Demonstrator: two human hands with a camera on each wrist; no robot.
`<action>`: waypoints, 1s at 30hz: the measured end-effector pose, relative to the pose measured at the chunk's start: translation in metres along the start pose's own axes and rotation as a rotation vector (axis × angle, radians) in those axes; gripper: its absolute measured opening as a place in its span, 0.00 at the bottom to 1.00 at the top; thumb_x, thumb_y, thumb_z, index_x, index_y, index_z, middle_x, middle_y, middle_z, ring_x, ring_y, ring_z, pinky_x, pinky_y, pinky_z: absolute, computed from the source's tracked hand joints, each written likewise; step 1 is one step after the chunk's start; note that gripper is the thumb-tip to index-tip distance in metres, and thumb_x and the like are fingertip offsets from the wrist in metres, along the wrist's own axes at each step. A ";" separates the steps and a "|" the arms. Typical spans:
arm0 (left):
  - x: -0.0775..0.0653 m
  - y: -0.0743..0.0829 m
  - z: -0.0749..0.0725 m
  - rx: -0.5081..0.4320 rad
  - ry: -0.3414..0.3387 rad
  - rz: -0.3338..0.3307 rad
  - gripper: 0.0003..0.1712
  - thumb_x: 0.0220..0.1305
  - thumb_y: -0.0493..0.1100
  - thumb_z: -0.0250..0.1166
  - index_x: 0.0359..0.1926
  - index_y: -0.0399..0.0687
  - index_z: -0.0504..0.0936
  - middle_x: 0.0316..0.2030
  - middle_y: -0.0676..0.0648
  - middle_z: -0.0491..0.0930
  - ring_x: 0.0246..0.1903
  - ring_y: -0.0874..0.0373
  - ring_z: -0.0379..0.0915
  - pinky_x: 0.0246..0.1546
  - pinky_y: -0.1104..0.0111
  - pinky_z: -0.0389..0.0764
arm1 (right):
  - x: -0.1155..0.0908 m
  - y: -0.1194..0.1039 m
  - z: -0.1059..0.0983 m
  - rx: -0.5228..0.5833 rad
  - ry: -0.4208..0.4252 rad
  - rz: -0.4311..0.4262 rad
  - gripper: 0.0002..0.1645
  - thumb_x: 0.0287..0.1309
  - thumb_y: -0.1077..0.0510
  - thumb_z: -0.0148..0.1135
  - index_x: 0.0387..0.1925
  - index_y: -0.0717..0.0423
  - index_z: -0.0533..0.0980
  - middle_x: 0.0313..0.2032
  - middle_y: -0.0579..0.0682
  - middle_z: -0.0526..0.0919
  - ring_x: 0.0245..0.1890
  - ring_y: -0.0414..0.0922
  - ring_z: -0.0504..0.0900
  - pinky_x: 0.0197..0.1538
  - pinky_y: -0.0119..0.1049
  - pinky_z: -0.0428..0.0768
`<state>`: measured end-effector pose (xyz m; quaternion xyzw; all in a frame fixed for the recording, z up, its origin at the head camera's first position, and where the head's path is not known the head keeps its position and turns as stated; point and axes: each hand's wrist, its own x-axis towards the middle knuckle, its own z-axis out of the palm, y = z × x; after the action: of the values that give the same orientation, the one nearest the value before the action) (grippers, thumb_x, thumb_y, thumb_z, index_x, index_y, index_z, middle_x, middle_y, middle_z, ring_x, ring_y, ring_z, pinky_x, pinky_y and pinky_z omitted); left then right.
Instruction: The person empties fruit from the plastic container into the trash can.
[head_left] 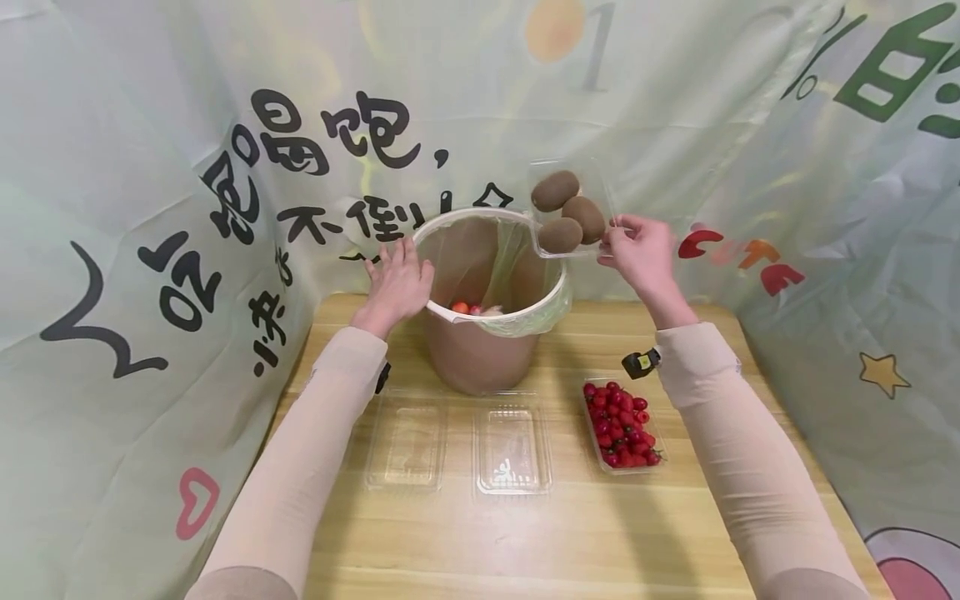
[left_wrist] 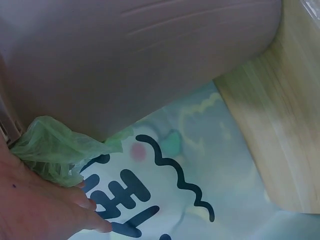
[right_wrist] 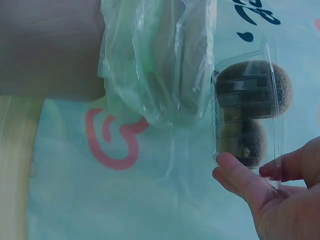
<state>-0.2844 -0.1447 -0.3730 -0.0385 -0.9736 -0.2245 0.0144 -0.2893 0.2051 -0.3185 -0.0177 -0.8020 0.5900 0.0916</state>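
A brown bin [head_left: 480, 354] lined with a pale green plastic bag [head_left: 551, 312] stands at the back of the table. My left hand [head_left: 397, 283] rests on the left side of its rim with the fingers spread; the left wrist view shows it beside the bag's edge [left_wrist: 60, 150]. Above the right of the rim, my right hand [head_left: 641, 254] pinches the edge of a clear plastic tray [head_left: 536, 171] that holds three kiwis [head_left: 585, 218]. In the right wrist view the tray hangs beside the bag, fingers and thumb at its near end. Small red and orange items [head_left: 467, 308] lie inside the bin.
Two clear plastic trays [head_left: 480, 487] [head_left: 375, 479] lie on the wooden table [head_left: 480, 550] in front of the bin. To the right sits a clear tray of red berries [head_left: 622, 425]. Printed fabric [head_left: 480, 100] surrounds the table behind and at both sides.
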 end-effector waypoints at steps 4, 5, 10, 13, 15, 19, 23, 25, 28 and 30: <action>0.002 0.001 0.001 0.004 -0.005 -0.003 0.44 0.81 0.59 0.31 0.84 0.34 0.37 0.84 0.31 0.37 0.82 0.28 0.24 0.78 0.31 0.26 | 0.001 -0.004 0.010 -0.102 0.047 -0.093 0.23 0.70 0.66 0.47 0.57 0.70 0.82 0.45 0.68 0.86 0.28 0.29 0.83 0.37 0.25 0.88; 0.002 0.001 0.001 0.007 -0.006 -0.005 0.44 0.81 0.59 0.31 0.84 0.34 0.37 0.84 0.31 0.37 0.82 0.28 0.24 0.78 0.31 0.26 | 0.001 -0.004 0.013 -0.126 0.061 -0.117 0.23 0.69 0.67 0.47 0.57 0.69 0.83 0.44 0.68 0.87 0.27 0.29 0.83 0.35 0.24 0.87; 0.002 0.000 0.001 -0.006 -0.001 -0.006 0.44 0.82 0.58 0.31 0.84 0.33 0.38 0.84 0.32 0.36 0.82 0.29 0.23 0.78 0.31 0.25 | 0.002 -0.004 0.021 -0.271 0.134 -0.251 0.25 0.66 0.68 0.47 0.56 0.67 0.84 0.32 0.65 0.90 0.16 0.25 0.77 0.21 0.20 0.74; 0.001 0.001 0.001 -0.015 0.001 -0.004 0.44 0.81 0.58 0.31 0.84 0.33 0.39 0.84 0.32 0.36 0.82 0.29 0.24 0.78 0.31 0.25 | 0.002 -0.003 0.024 -0.351 0.165 -0.310 0.25 0.66 0.67 0.48 0.56 0.66 0.85 0.21 0.58 0.85 0.13 0.26 0.68 0.18 0.24 0.62; 0.000 0.001 0.000 -0.020 0.002 -0.005 0.44 0.81 0.58 0.31 0.84 0.33 0.39 0.84 0.32 0.37 0.82 0.29 0.24 0.78 0.31 0.25 | 0.002 -0.004 0.025 -0.394 0.178 -0.339 0.24 0.67 0.66 0.49 0.55 0.64 0.85 0.18 0.55 0.80 0.13 0.29 0.63 0.19 0.26 0.59; -0.001 0.002 0.000 -0.023 0.004 -0.008 0.44 0.81 0.58 0.32 0.84 0.33 0.40 0.84 0.32 0.37 0.82 0.29 0.24 0.78 0.31 0.25 | 0.001 -0.004 0.029 -0.421 0.195 -0.382 0.22 0.68 0.66 0.50 0.55 0.64 0.86 0.22 0.59 0.83 0.17 0.37 0.65 0.23 0.26 0.62; -0.001 0.003 -0.001 -0.019 0.006 -0.008 0.43 0.81 0.57 0.32 0.84 0.33 0.40 0.84 0.32 0.38 0.82 0.29 0.25 0.78 0.30 0.26 | 0.000 -0.003 0.033 -0.432 0.219 -0.437 0.21 0.69 0.68 0.50 0.52 0.65 0.86 0.29 0.64 0.87 0.23 0.45 0.72 0.27 0.24 0.65; -0.001 0.003 0.000 -0.015 0.006 -0.007 0.43 0.81 0.57 0.31 0.84 0.33 0.40 0.84 0.32 0.38 0.82 0.28 0.25 0.78 0.30 0.26 | -0.001 -0.004 0.034 -0.436 0.222 -0.461 0.21 0.70 0.68 0.50 0.53 0.65 0.86 0.33 0.65 0.89 0.25 0.48 0.75 0.28 0.22 0.65; -0.001 0.003 0.001 -0.011 0.011 -0.006 0.43 0.81 0.57 0.31 0.84 0.33 0.39 0.84 0.32 0.38 0.82 0.28 0.25 0.77 0.30 0.26 | -0.001 -0.002 0.037 -0.439 0.235 -0.518 0.18 0.71 0.68 0.50 0.49 0.67 0.85 0.35 0.66 0.89 0.25 0.52 0.77 0.29 0.30 0.72; 0.000 0.003 0.001 -0.011 0.015 -0.004 0.43 0.81 0.57 0.31 0.84 0.33 0.40 0.84 0.31 0.39 0.82 0.28 0.26 0.78 0.30 0.27 | 0.000 -0.001 0.039 -0.440 0.243 -0.559 0.16 0.71 0.69 0.51 0.48 0.68 0.84 0.37 0.67 0.89 0.26 0.55 0.80 0.31 0.38 0.80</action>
<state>-0.2842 -0.1418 -0.3730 -0.0348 -0.9723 -0.2301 0.0209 -0.2955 0.1683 -0.3288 0.1127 -0.8668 0.3495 0.3375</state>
